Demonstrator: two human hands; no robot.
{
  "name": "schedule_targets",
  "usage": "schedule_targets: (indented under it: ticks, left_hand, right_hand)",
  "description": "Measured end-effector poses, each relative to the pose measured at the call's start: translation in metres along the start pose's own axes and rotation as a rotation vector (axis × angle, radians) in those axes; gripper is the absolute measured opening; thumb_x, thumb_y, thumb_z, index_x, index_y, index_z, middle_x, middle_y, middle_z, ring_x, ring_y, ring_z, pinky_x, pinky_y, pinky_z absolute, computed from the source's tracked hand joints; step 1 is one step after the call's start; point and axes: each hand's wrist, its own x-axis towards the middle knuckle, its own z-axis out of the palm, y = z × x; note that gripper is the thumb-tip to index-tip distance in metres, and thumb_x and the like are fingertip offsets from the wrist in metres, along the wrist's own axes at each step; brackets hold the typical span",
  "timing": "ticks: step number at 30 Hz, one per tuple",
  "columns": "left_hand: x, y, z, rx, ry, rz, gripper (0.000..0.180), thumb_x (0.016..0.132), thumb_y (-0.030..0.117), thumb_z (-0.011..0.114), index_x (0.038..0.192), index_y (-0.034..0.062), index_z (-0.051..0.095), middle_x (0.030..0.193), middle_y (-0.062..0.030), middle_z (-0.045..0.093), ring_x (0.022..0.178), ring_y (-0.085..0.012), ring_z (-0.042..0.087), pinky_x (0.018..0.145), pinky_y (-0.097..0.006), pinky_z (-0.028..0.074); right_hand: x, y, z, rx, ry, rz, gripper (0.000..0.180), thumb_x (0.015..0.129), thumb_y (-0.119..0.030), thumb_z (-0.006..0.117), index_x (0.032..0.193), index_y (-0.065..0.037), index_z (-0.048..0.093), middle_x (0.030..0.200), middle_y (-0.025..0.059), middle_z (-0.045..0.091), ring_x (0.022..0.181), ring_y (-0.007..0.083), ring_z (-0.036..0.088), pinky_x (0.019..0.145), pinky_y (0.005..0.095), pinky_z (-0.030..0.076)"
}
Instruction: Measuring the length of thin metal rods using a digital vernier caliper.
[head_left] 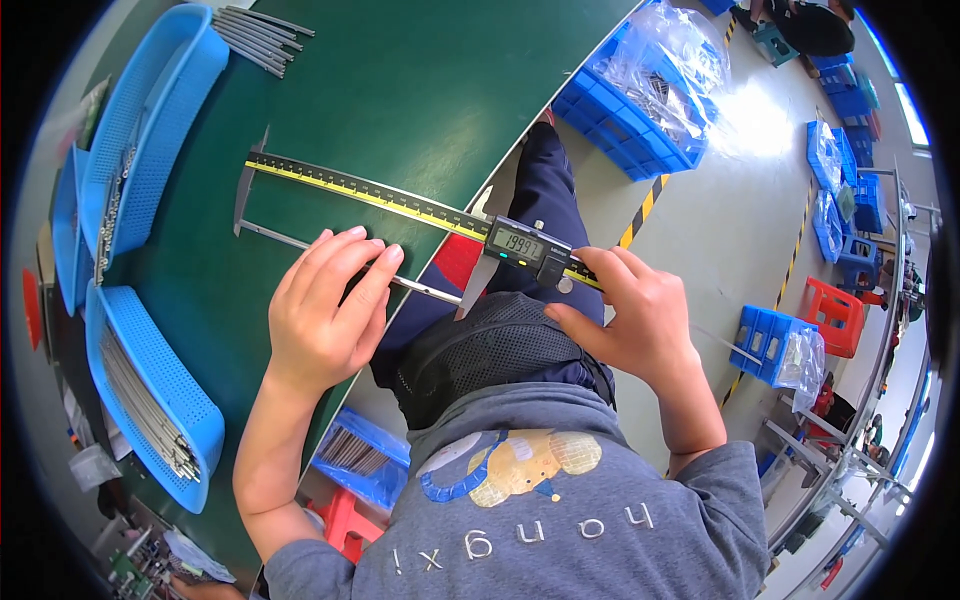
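Across the near edge of the green table (420, 90) we hold a long digital caliper (400, 205), its yellow-and-black scale running from the far left down toward our right side. A thin metal rod (300, 242) lies between its two jaws, one jaw out at the left end, the other on the sliding head with the small screen.

Our left hand (325, 305) lies flat over the rod, fingers stretched out and close together, pressing rather than gripping; it closes around nothing. Our right hand (640, 310) sits at the sliding head, off the table's edge and above our lap. Its fingers curl over the scale bar just right of the screen and the thumb reaches in from below, so it holds the caliper in a narrow pinch.

On the left of the table stand blue mesh trays: one near tray (150, 400) holds a bundle of similar rods, and another tray (150, 120) sits farther away. A loose bunch of rods (262, 38) lies at the table's far end. Under the table edge, near our knee, a blue bin (360, 460) holds more rods. To the right, on the pale floor, stands a blue crate (640, 110) filled with clear plastic bags, beside yellow-and-black floor tape (645, 210).
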Motion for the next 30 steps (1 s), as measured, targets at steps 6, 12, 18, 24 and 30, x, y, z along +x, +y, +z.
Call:
schedule_targets:
  ticks: [6,12,18,24,30]
  left_hand:
    - [0.0,-0.001,0.002,-0.03,0.012,0.006,0.032,0.069,0.0,0.065,0.1,0.0052,0.067,0.095,-0.0089,0.062,0.093,-0.0274,0.063,0.081,-0.041,0.052]
    - [-0.001,0.0,0.004,-0.038,0.044,0.019,0.027,0.067,0.0,0.068,0.094,0.0052,0.068,0.092,-0.0077,0.062,0.09,-0.0272,0.063,0.078,-0.039,0.053]
    - [-0.001,0.001,0.004,-0.044,0.053,0.016,0.027,0.067,0.002,0.069,0.093,0.0055,0.068,0.092,-0.0077,0.062,0.09,-0.0271,0.063,0.077,-0.038,0.053]
    - [0.006,-0.003,0.006,-0.055,0.051,0.013,0.026,0.068,0.002,0.069,0.093,0.0057,0.068,0.091,-0.0078,0.062,0.091,-0.0271,0.063,0.077,-0.038,0.053]
    - [-0.005,0.002,0.001,0.089,-0.026,0.105,0.017,0.069,0.01,0.064,0.085,0.0056,0.065,0.094,-0.0074,0.062,0.089,-0.0246,0.062,0.081,-0.039,0.053]
  right_hand:
    - [0.0,0.002,0.003,-0.01,0.022,-0.001,0.038,0.075,-0.037,0.072,0.095,-0.007,0.06,0.069,0.0054,0.055,0.055,0.0241,0.059,0.047,0.0342,0.044]
    - [-0.002,0.002,0.004,-0.005,0.026,0.012,0.035,0.076,-0.036,0.071,0.093,-0.008,0.06,0.069,0.0056,0.056,0.056,0.0249,0.06,0.047,0.0345,0.044]
    - [-0.002,0.002,0.003,-0.006,0.032,0.017,0.036,0.075,-0.037,0.072,0.092,-0.008,0.06,0.07,0.0057,0.057,0.057,0.0252,0.06,0.048,0.0346,0.045]
    - [0.003,0.003,0.001,-0.011,0.025,0.036,0.036,0.075,-0.038,0.072,0.091,-0.008,0.059,0.07,0.0059,0.057,0.057,0.0257,0.061,0.048,0.035,0.045]
    - [0.004,-0.001,0.003,0.015,0.004,0.041,0.034,0.075,-0.034,0.073,0.09,-0.007,0.06,0.072,0.0083,0.058,0.059,0.0293,0.059,0.05,0.0367,0.045]
